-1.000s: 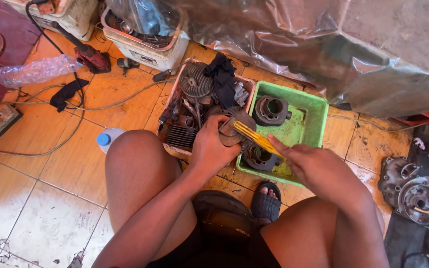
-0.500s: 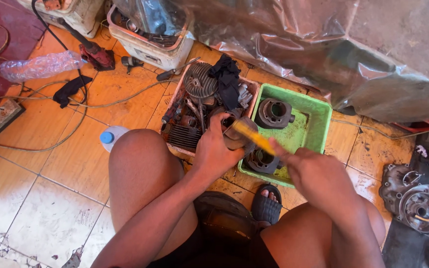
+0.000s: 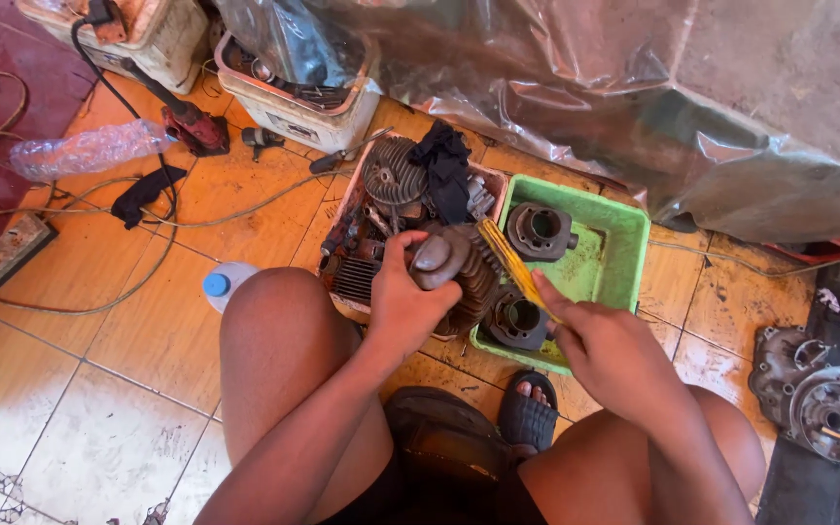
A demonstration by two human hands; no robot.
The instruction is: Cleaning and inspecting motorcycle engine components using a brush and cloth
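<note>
1. A finned engine cylinder (image 3: 459, 272), rust-brown and grimy, sits gripped in the left hand (image 3: 405, 306), tilted with its fins running across the body and a smooth, rounded grey end facing up beside the thumb.
2. A yellow-handled brush (image 3: 512, 264) is held in the right hand (image 3: 610, 345), its handle slanting up and away from the fingers; the upper end lies against the cylinder's finned side, just right of the left hand's grip.
3. Cylinder and brush meet between the two hands, raised above a green plastic tray (image 3: 614, 258) that lies just beyond the right hand's knuckles.
</note>
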